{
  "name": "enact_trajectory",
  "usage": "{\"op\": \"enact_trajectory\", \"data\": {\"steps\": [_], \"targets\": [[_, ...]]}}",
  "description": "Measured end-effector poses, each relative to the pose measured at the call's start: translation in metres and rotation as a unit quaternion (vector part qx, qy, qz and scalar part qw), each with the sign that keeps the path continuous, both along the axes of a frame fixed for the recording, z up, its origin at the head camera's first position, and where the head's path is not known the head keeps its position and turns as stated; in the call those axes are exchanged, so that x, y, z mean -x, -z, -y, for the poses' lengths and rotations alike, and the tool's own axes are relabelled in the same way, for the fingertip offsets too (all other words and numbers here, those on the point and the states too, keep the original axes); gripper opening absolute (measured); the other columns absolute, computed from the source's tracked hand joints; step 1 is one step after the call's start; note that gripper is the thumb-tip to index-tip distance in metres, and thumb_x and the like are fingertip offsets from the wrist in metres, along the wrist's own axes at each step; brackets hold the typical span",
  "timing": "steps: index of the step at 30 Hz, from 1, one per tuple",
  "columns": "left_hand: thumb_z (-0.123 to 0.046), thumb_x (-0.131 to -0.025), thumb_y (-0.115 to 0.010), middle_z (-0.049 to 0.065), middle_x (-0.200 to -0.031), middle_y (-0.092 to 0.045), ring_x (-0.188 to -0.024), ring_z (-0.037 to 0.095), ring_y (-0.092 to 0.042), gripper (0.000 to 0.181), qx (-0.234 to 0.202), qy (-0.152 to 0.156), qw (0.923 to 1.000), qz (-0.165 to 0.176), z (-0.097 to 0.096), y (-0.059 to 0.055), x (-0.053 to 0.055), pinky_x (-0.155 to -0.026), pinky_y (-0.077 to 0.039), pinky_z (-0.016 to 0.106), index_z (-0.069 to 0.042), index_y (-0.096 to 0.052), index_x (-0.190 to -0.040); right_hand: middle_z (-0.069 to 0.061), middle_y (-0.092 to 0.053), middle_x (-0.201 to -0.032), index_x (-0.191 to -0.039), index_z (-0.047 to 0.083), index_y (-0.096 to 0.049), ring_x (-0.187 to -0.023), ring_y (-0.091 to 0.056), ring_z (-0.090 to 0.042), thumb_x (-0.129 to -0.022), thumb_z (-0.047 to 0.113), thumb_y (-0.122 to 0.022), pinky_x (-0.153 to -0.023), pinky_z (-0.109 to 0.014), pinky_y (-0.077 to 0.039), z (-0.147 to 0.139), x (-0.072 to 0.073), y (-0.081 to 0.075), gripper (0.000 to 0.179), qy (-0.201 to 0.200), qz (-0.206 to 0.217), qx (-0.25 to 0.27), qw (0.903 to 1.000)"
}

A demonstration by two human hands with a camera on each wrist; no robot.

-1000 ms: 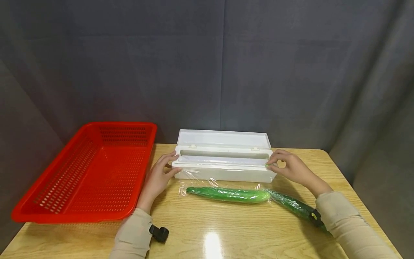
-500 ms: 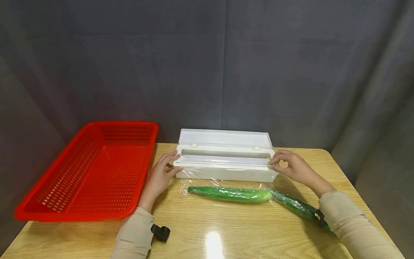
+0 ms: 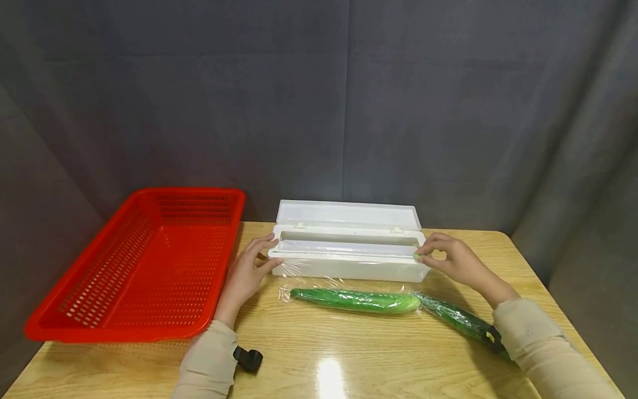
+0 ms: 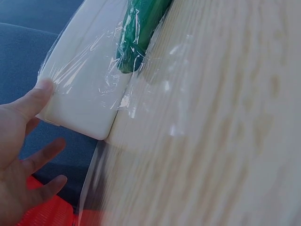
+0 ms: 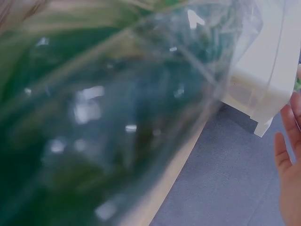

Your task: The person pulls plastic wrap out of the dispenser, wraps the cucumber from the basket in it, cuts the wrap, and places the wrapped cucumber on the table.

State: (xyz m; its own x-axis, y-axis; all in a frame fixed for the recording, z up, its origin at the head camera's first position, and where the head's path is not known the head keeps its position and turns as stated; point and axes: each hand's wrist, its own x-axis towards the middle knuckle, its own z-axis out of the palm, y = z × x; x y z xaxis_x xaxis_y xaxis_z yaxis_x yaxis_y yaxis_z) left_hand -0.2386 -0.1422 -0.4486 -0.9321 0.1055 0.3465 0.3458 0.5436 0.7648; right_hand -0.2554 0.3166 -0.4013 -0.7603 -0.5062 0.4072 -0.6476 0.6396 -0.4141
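A white cling film dispenser [image 3: 349, 270] lies lengthwise at the table's back, its lid [image 3: 349, 214] tipped back and a film roll [image 3: 344, 247] inside. My left hand [image 3: 247, 271] holds its left end, thumb on the film at the front corner in the left wrist view. At the right end, my right hand [image 3: 451, 263] pinches a small green slide cutter [image 3: 416, 256] on the front rail. Clear film [image 4: 94, 61] drapes from the rail over a green cucumber [image 3: 354, 300]. A second, film-wrapped cucumber [image 3: 453, 317] extends from its right tip under my right wrist.
A red perforated basket [image 3: 144, 334] stands on the left, close by my left forearm. Grey cloth [image 3: 344, 111] hangs behind the wooden table [image 3: 389, 354]. A black wrist camera [image 3: 248, 359] sits on my left sleeve.
Both hands keep their places on the dispenser, and the green slide cutter stays at its right end. The whole scene shifts slightly right in the head view.
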Motion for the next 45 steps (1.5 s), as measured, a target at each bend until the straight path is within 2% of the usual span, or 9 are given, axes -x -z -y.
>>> {"op": "enact_trajectory", "data": {"steps": [10, 16, 21, 26, 29, 34, 38, 41, 45], "targets": [[-0.017, -0.087, -0.077, 0.003, -0.145, -0.052, -0.099, 0.026, -0.063, 0.048, -0.001, 0.002, 1.0, -0.001, -0.002, -0.001, 0.0, -0.085, -0.051, 0.042, -0.007, -0.062, -0.131, 0.007, -0.065, -0.091, -0.096, 0.009, -0.077, -0.081, -0.056, -0.007, -0.083, 0.002, -0.078, -0.066, -0.037, -0.049, -0.001, -0.004, -0.001, 0.015, 0.022, 0.012, -0.007, 0.9997], [-0.018, -0.087, -0.077, 0.001, -0.145, -0.052, -0.097, 0.025, -0.063, 0.048, 0.005, -0.001, 1.0, -0.001, -0.004, -0.001, 0.0, -0.083, -0.051, 0.041, -0.008, -0.063, -0.131, 0.007, -0.065, -0.091, -0.096, 0.01, -0.077, -0.083, -0.058, -0.01, -0.084, 0.004, -0.078, -0.067, -0.033, -0.049, -0.004, -0.006, -0.004, 0.014, 0.022, 0.014, -0.011, 0.9996], [-0.023, -0.088, -0.077, -0.003, -0.146, -0.051, -0.1, 0.022, -0.062, 0.048, 0.028, -0.011, 0.9995, 0.008, -0.003, -0.003, -0.001, -0.081, -0.049, 0.039, -0.012, -0.063, -0.133, 0.007, -0.065, -0.092, -0.095, 0.011, -0.077, -0.083, -0.059, -0.014, -0.084, 0.003, -0.078, -0.068, -0.034, -0.048, -0.009, -0.009, -0.006, 0.014, 0.044, 0.014, -0.018, 0.9988], [-0.021, -0.087, -0.077, -0.002, -0.145, -0.052, -0.1, 0.022, -0.062, 0.048, 0.04, -0.021, 0.999, 0.002, 0.002, -0.005, -0.001, -0.079, -0.048, 0.039, -0.01, -0.063, -0.132, 0.007, -0.066, -0.091, -0.094, 0.013, -0.077, -0.082, -0.059, -0.013, -0.083, 0.003, -0.078, -0.067, -0.035, -0.048, -0.01, -0.011, -0.009, 0.014, 0.041, 0.02, -0.029, 0.9985], [-0.02, -0.086, -0.078, -0.001, -0.145, -0.053, -0.1, 0.022, -0.062, 0.049, 0.036, -0.018, 0.9992, -0.004, 0.004, -0.006, 0.0, -0.079, -0.048, 0.039, -0.009, -0.063, -0.132, 0.008, -0.066, -0.09, -0.094, 0.013, -0.076, -0.081, -0.058, -0.01, -0.084, 0.004, -0.077, -0.068, -0.037, -0.048, -0.008, -0.011, -0.01, 0.013, 0.04, 0.023, -0.027, 0.9986], [-0.018, -0.087, -0.078, 0.001, -0.146, -0.052, -0.101, 0.024, -0.062, 0.048, 0.017, 0.001, 0.9998, 0.006, 0.003, -0.005, 0.001, -0.081, -0.049, 0.039, -0.009, -0.063, -0.132, 0.01, -0.064, -0.087, -0.095, 0.012, -0.076, -0.079, -0.056, -0.006, -0.085, 0.004, -0.077, -0.068, -0.034, -0.046, -0.011, -0.013, -0.008, 0.013, 0.062, 0.029, -0.028, 0.9973], [-0.018, -0.087, -0.077, 0.0, -0.146, -0.051, -0.101, 0.024, -0.063, 0.048, 0.009, 0.001, 0.9999, 0.015, 0.001, -0.004, 0.0, -0.08, -0.05, 0.039, -0.01, -0.062, -0.133, 0.009, -0.065, -0.088, -0.098, 0.013, -0.076, -0.08, -0.057, -0.006, -0.086, 0.006, -0.076, -0.07, -0.034, -0.046, -0.011, -0.016, -0.009, 0.014, 0.07, 0.034, -0.03, 0.9965], [-0.018, -0.088, -0.077, 0.0, -0.147, -0.05, -0.101, 0.024, -0.063, 0.049, 0.008, -0.003, 0.9998, 0.016, 0.001, -0.003, 0.0, -0.08, -0.049, 0.039, -0.011, -0.062, -0.133, 0.008, -0.066, -0.09, -0.102, 0.012, -0.075, -0.081, -0.056, -0.007, -0.088, 0.007, -0.075, -0.07, -0.034, -0.046, -0.008, -0.021, -0.013, 0.015, 0.073, 0.028, -0.027, 0.9965], [-0.018, -0.087, -0.077, 0.0, -0.147, -0.05, -0.102, 0.024, -0.063, 0.049, 0.013, -0.002, 0.9998, 0.013, 0.003, -0.002, 0.001, -0.08, -0.049, 0.039, -0.01, -0.061, -0.134, 0.009, -0.065, -0.089, -0.104, 0.011, -0.075, -0.08, -0.056, -0.006, -0.086, 0.004, -0.076, -0.07, -0.034, -0.046, -0.001, -0.035, -0.02, 0.019, 0.068, 0.001, -0.013, 0.9976]]}}
